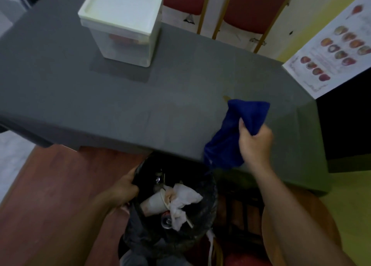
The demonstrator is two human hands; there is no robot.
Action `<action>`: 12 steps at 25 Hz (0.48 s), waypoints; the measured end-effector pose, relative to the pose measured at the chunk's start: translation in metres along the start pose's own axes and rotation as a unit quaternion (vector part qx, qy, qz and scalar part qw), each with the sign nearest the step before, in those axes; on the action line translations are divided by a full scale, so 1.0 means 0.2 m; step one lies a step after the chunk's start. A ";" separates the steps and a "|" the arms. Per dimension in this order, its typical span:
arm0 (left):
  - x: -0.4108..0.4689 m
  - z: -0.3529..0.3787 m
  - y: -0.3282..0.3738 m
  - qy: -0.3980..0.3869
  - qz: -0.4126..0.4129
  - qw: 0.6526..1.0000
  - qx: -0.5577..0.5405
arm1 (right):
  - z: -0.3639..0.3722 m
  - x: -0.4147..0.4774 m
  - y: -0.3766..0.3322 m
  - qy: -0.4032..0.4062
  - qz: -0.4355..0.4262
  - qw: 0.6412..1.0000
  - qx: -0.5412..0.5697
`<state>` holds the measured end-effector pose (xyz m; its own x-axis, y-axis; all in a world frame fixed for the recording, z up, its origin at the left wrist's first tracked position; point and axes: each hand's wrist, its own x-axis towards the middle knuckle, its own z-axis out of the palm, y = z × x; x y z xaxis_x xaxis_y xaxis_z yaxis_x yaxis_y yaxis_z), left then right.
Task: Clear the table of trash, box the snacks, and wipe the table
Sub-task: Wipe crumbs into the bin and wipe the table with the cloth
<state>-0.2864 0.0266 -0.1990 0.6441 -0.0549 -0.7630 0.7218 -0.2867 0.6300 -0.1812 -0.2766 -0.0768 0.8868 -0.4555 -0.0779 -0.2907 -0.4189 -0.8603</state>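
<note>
Nearest: black trash bag (202, 197), mouth open, just below the table's near edge. Inside lie a paper cup (154, 202), crumpled white tissue (184, 200) and a can top (166, 222); deeper contents too dark to make out. Left hand (122, 189) grips the bag's left rim, fingertips hidden inside the fold. Right hand (254, 143) is closed around a bunched blue cloth (234, 133), held over the gray table (120, 105) near its front edge. A small brownish stain (226, 98) sits just beyond the cloth. Farther back: lidded white container (122, 22), its reddish contents blurred. Red chairs (251, 6) behind, cut off by the frame.
</note>
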 end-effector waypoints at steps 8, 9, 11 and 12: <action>0.00 0.00 -0.02 -0.001 -0.006 0.999 -0.033 | 0.30 -0.07 0.35 -0.196 -0.205 0.868 -0.408; 0.00 0.01 -0.02 0.002 -0.008 0.999 -0.037 | 0.30 -0.15 0.37 -0.190 -0.223 0.872 -0.392; -0.03 0.01 0.00 0.002 0.000 0.999 -0.033 | 0.30 -0.32 0.40 -0.210 -0.271 0.873 -0.346; -0.03 0.01 0.01 -0.001 0.003 1.000 -0.028 | 0.30 -0.40 0.41 -0.239 -0.288 0.874 -0.311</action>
<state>-0.2897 0.0236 -0.1927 0.6482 -0.0577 -0.7593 0.7311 -0.2315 0.6418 -0.2542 -0.2273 -0.1722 0.9560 0.2889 -0.0511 0.2458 -0.8838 -0.3980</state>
